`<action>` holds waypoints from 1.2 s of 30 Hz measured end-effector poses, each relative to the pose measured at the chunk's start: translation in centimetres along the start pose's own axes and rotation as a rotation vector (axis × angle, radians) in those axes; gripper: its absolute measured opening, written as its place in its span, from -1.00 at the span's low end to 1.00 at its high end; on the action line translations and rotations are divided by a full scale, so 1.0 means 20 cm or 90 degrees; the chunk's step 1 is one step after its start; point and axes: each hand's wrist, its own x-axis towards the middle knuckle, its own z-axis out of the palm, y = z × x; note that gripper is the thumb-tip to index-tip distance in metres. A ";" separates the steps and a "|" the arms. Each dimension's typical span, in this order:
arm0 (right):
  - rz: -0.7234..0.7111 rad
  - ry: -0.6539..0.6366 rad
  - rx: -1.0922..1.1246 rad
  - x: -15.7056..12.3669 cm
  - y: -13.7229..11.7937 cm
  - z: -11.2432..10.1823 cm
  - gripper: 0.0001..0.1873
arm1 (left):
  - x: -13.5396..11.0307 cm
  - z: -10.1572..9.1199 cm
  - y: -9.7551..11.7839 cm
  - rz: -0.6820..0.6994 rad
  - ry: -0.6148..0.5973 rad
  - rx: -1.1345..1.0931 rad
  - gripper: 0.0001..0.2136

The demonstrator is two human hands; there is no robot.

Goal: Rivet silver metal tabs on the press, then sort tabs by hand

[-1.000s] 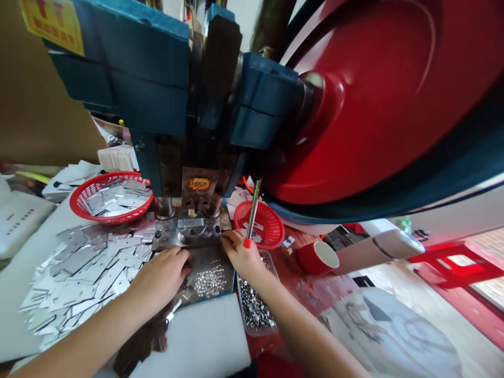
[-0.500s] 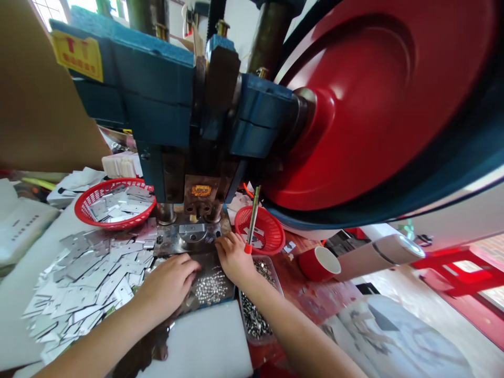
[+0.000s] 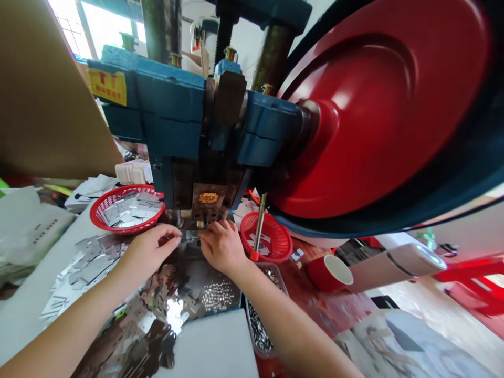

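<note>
Head: thin silvery plate (image 3: 191, 234); flat

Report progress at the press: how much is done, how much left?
Done, probably: plates in the red basket. In hand: left hand and right hand both at the die under the press. Left: a loose pile of plates and a heap of studs, so plenty remains.

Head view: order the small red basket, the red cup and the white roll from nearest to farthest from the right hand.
1. Small red basket, just right of the right hand.
2. Red cup, farther right.
3. White roll, farthest right, beyond the cup.
</note>
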 end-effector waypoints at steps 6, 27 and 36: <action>-0.018 -0.011 0.061 0.00 0.03 -0.05 -0.77 | 0.12 0.09 0.04 -0.009 0.013 -0.025 -0.72; -0.055 -0.041 -0.016 0.00 0.03 -0.05 -0.76 | 0.19 0.17 -0.02 0.051 0.024 0.052 -0.76; -0.027 -0.067 -0.061 0.00 0.00 -0.06 -0.78 | 0.22 0.20 -0.03 0.110 0.026 0.018 -0.76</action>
